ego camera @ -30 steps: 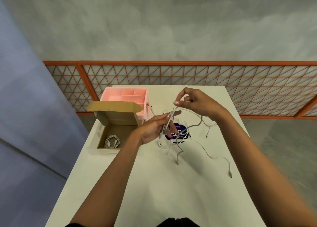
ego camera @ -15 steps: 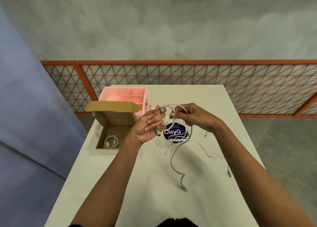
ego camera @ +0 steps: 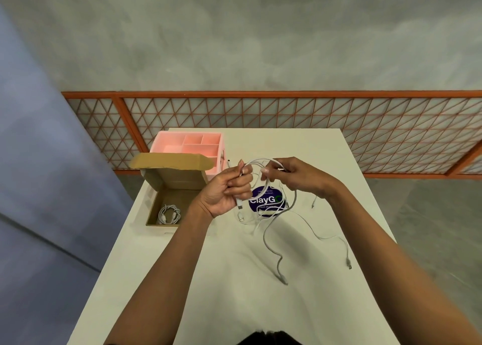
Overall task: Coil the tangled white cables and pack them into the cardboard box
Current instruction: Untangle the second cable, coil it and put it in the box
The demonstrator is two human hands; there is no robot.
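Observation:
My left hand grips one end of a white cable, its plug sticking out below my fist. A loop of that cable arches over to my right hand, which pinches it just above a blue round sticker. The loose tail hangs down and trails onto the white table. More tangled white cables lie under and to the right of my hands. The open cardboard box sits left of my left hand with one coiled cable inside.
A pink compartment organiser stands behind the box, partly hidden by the box's raised lid. The table's left edge runs close to the box. An orange lattice railing crosses behind the table.
My right hand came down and left toward my left hand, laying a loop of cable over it. The cable's loose tail has slid nearer on the table.

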